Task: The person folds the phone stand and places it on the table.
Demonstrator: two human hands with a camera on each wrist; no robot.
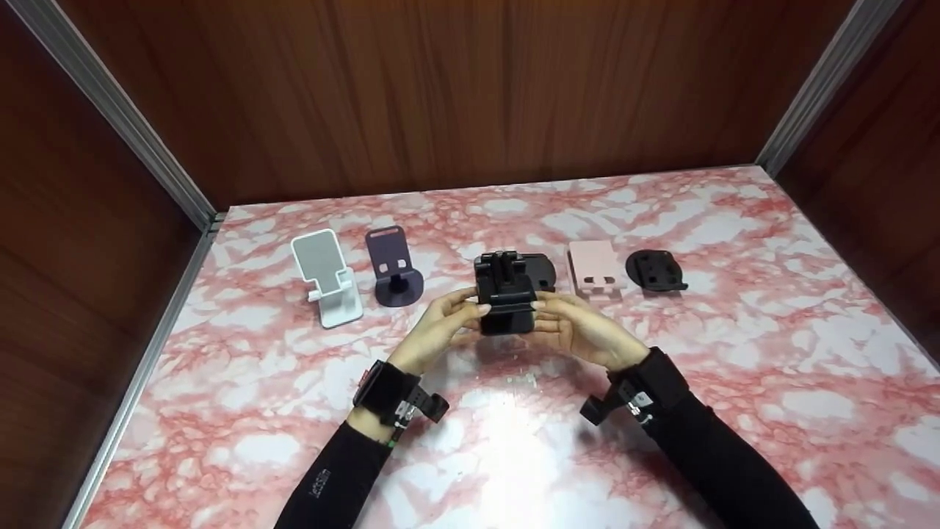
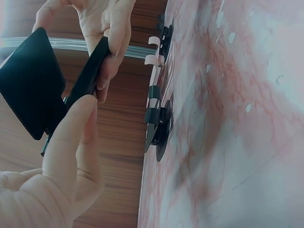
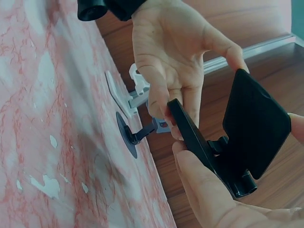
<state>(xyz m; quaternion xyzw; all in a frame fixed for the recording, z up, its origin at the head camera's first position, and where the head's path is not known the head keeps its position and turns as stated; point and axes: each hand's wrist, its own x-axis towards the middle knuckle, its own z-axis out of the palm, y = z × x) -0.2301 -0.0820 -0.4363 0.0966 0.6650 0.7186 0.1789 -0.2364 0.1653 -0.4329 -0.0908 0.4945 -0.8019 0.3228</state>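
Observation:
Both hands hold a black folding phone stand (image 1: 507,297) above the middle of the table. My left hand (image 1: 435,332) pinches its left edge between thumb and fingers, while my right hand (image 1: 587,330) grips the opposite edge. In the left wrist view the stand's two flat plates (image 2: 33,85) spread apart at an angle, joined by a hinge at one end. The right wrist view shows the hinge barrel (image 3: 247,183) near my right hand, with fingertips on the edges of both plates. Behind the held stand, a black round-based stand (image 1: 542,272) is partly hidden.
A row of phone stands lines the table's far half. A white one (image 1: 321,268) and a dark purple one (image 1: 389,253) stand upright at left. To the right are a folded pink one (image 1: 593,261) and a folded black one (image 1: 653,270). Wood-grain panels (image 1: 470,95) enclose the marbled table (image 1: 257,441).

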